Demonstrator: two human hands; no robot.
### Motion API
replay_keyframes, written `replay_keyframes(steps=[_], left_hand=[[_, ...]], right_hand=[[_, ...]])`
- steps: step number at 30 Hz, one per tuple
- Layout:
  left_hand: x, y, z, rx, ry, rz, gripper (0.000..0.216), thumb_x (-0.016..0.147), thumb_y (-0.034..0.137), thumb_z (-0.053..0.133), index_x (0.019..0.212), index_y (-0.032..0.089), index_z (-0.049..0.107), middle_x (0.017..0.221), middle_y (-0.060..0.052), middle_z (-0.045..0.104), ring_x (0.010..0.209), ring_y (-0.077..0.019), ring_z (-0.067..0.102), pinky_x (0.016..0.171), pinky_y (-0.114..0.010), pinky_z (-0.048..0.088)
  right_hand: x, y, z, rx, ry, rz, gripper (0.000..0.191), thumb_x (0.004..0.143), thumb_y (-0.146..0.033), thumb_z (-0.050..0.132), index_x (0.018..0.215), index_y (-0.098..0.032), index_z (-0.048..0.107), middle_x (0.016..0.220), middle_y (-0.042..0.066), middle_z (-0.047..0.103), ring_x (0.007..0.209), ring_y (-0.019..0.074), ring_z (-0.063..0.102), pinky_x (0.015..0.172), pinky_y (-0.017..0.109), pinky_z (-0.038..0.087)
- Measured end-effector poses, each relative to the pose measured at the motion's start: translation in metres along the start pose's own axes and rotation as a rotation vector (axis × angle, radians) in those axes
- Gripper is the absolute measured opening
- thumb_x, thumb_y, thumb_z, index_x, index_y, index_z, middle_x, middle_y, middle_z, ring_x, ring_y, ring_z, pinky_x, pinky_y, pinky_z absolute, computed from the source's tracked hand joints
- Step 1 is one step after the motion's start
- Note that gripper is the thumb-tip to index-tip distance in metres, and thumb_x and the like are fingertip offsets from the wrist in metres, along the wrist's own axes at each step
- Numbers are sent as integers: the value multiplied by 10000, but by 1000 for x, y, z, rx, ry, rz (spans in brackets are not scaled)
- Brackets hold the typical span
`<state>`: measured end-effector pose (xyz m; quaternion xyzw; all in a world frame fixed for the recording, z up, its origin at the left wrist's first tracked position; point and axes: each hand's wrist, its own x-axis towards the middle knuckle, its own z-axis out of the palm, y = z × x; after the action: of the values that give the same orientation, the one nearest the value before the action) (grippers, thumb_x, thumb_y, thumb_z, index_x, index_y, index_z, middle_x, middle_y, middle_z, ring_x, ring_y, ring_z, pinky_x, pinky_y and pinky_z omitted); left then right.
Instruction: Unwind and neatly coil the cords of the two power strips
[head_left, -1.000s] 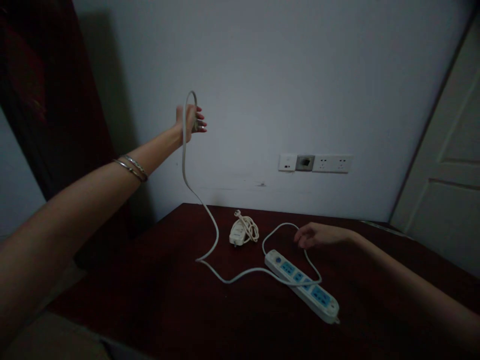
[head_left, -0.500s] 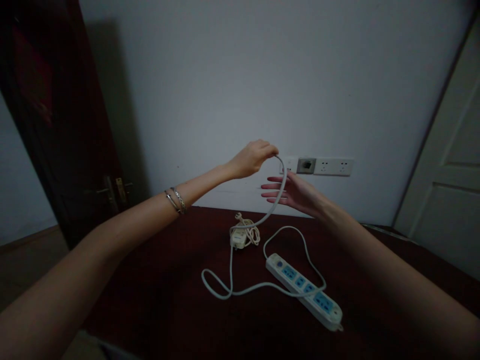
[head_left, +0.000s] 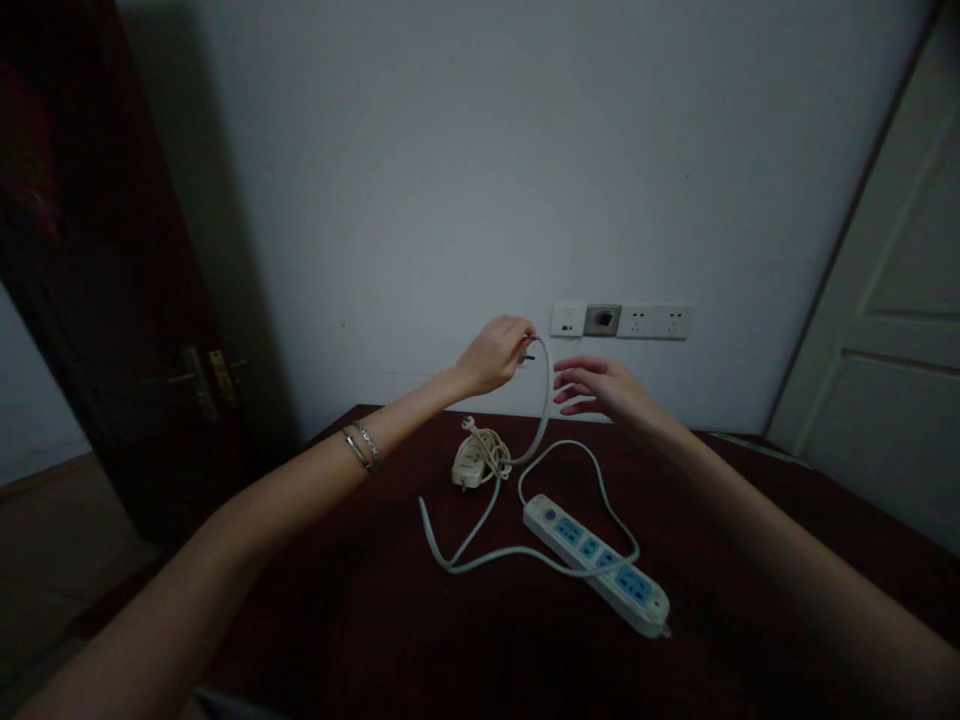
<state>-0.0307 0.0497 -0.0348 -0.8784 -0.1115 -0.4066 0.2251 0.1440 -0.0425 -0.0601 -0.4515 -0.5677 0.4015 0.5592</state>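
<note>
My left hand point(head_left: 495, 355), wearing bracelets at the wrist, is closed around the plug point(head_left: 528, 355) of a white power cord point(head_left: 546, 400); metal prongs stick out past the fingers. The cord arcs down from there to the table and runs in loops to a white power strip point(head_left: 596, 565) with blue socket faces. Just right of the raised cord, my right hand point(head_left: 600, 387) is open, fingers slightly bent and holding nothing. A smaller off-white adapter point(head_left: 469, 465) with its own bundled cord point(head_left: 491, 447) lies on the table below my left hand.
Everything lies on a dark red table point(head_left: 360, 620) against a white wall. Wall sockets point(head_left: 656, 321) and a grey wall plate point(head_left: 602, 320) sit low behind my right hand. A dark door point(head_left: 97, 300) with a metal handle is at left, a pale door point(head_left: 885, 330) at right.
My left hand has lowered slightly, and the plug's prongs now show. My right hand has moved a little away from the cord, fingers less spread. The cord's loop on the table has shifted.
</note>
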Motion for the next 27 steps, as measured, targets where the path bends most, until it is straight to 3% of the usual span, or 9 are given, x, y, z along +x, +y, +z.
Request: replay_keyframes(steps=[6, 10, 13, 16, 19, 20, 23, 25, 27], left_hand=[[-16, -5, 13, -46, 140, -166, 231, 907, 255, 380, 1008, 165, 568, 943, -91, 552, 889, -173, 523, 787, -328, 447], [-23, 4, 21, -220, -28, -107, 274, 899, 232, 374, 1102, 187, 553, 1011, -77, 606, 901, -152, 571, 807, -295, 453], [-30, 14, 31, -385, -108, -55, 273, 864, 277, 437, 1081, 176, 570, 1068, -81, 619, 970, -174, 576, 856, -302, 441], [-40, 28, 42, -564, -6, -191, 287, 870, 325, 424, 1033, 153, 586, 1002, -91, 631, 857, -165, 599, 794, -288, 461], [-45, 41, 47, -743, 86, -428, 312, 900, 359, 377, 1060, 163, 560, 822, -49, 621, 563, -103, 536, 589, -240, 455], [-45, 45, 47, -790, 101, -473, 309, 904, 363, 376, 1064, 168, 554, 780, -34, 610, 516, -92, 504, 554, -234, 441], [-40, 52, 41, -835, 128, -440, 253, 886, 342, 441, 992, 170, 593, 834, -47, 617, 658, -116, 553, 666, -261, 461], [-37, 55, 36, -791, 144, -396, 215, 860, 324, 498, 913, 164, 632, 914, -69, 612, 823, -148, 562, 770, -297, 455], [-36, 56, 31, -769, 201, -448, 209, 827, 334, 550, 914, 170, 647, 968, -80, 592, 868, -157, 548, 760, -301, 460]], right_hand=[[-9, 20, 9, 112, -52, 51, 124, 813, -207, 505, 890, -149, 583, 800, 69, 644, 647, 144, 633, 585, 278, 545], [-11, 20, 29, 205, -202, 152, 256, 854, -372, 461, 864, -141, 570, 762, 92, 660, 600, 151, 631, 586, 292, 529], [-18, 18, 37, 61, -215, 58, 224, 805, -364, 527, 806, -147, 581, 692, 68, 646, 571, 150, 611, 581, 289, 505], [-25, 18, 32, -329, 31, -231, 255, 762, -403, 574, 671, -165, 579, 624, 51, 595, 618, 175, 583, 609, 306, 475], [-26, 23, 20, -635, 340, -506, 223, 685, -376, 666, 798, -192, 610, 818, 76, 604, 817, 230, 571, 729, 352, 461], [-25, 25, 16, -644, 337, -559, 287, 679, -359, 676, 912, -206, 608, 937, 87, 600, 890, 241, 560, 782, 369, 452], [-19, 31, 9, -514, 75, -634, 422, 764, -342, 606, 1164, -239, 522, 1187, 86, 543, 1051, 229, 520, 929, 387, 393], [-17, 34, 8, -425, -37, -633, 381, 828, -341, 533, 1195, -243, 503, 1171, 67, 566, 1063, 212, 521, 953, 373, 374], [-17, 35, 7, -401, -57, -596, 314, 852, -360, 503, 1137, -234, 543, 995, 50, 627, 930, 197, 569, 866, 339, 419]])
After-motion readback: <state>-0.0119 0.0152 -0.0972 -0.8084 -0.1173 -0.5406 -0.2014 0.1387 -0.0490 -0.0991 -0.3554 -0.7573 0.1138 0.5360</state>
